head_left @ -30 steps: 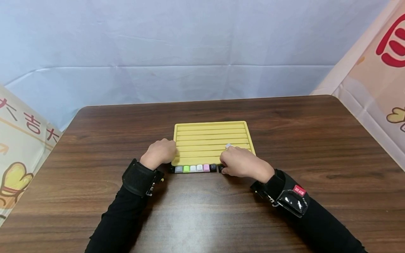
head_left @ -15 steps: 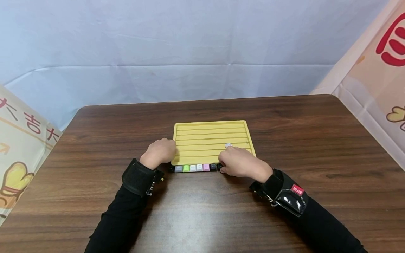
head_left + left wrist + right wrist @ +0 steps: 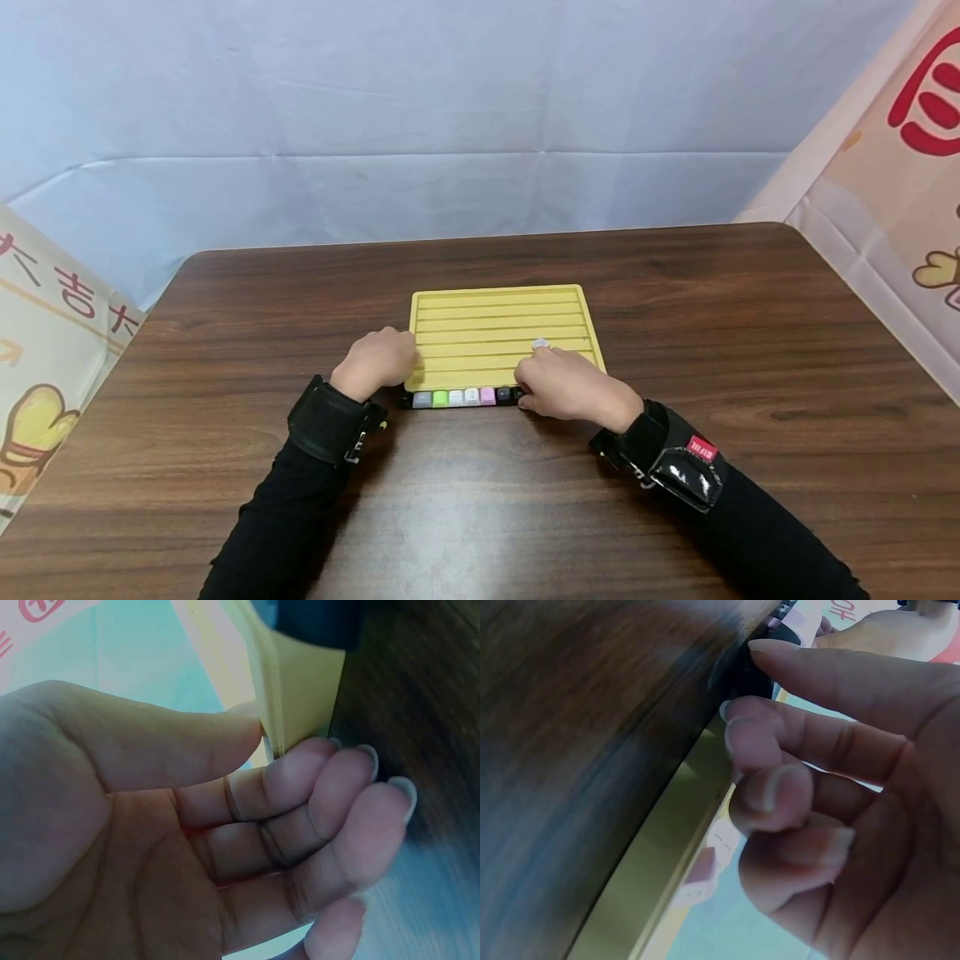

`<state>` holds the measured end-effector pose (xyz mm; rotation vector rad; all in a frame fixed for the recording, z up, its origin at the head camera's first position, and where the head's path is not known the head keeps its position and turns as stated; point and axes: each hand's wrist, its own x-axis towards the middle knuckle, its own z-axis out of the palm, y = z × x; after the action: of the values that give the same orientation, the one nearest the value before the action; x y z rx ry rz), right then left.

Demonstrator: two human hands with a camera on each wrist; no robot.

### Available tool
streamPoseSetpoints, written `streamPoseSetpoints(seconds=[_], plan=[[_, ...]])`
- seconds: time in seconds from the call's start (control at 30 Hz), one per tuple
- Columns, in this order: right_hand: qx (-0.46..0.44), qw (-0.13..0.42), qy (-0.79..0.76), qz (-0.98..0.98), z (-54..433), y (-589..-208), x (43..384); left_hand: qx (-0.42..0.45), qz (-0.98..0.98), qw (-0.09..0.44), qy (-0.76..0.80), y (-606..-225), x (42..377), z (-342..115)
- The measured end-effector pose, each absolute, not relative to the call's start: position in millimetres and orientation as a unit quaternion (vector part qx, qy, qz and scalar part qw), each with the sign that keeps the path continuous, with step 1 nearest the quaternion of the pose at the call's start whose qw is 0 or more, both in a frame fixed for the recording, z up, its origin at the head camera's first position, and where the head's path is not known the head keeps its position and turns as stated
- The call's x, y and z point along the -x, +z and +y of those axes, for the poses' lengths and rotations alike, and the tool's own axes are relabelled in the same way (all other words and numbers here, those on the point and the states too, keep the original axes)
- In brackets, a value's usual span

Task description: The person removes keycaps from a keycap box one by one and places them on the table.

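Note:
A yellow ridged tray lies flat on the table. My left hand pinches its left edge; in the left wrist view the thumb rests at the rim and curled fingers press the tray's outer wall. Along the front edge runs a row of small keycaps, among them a grey one, a green one and a pink one. At the row's right end my right hand pinches a black keycap between thumb and index finger, partly hidden by the fingers.
Just beyond the right hand, a whitish keycap sits on the tray. Brown wooden table surrounds the tray. A pale blue cloth hangs behind, with printed sheets at both sides.
My right hand has slid slightly left with the black keycap, and the gap to the neighbouring black keycap has closed. My left hand has stayed at the tray's edge.

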<state>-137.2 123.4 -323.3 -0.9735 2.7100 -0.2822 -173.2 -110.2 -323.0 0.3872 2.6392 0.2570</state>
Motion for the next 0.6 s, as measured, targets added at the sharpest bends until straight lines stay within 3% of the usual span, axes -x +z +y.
streamPoseSetpoints(seconds=[0.37,0.6], plan=[[0.321,0.149,-0.126,0.927,128.7,-312.6,141.4,-0.137,0.961,0.226,0.087,-323.9,173.8,-110.2],[0.324,0.133,-0.162,0.922,137.5,-303.9,146.3,-0.141,0.958,0.229,0.094,-323.9,173.1,-110.4]])
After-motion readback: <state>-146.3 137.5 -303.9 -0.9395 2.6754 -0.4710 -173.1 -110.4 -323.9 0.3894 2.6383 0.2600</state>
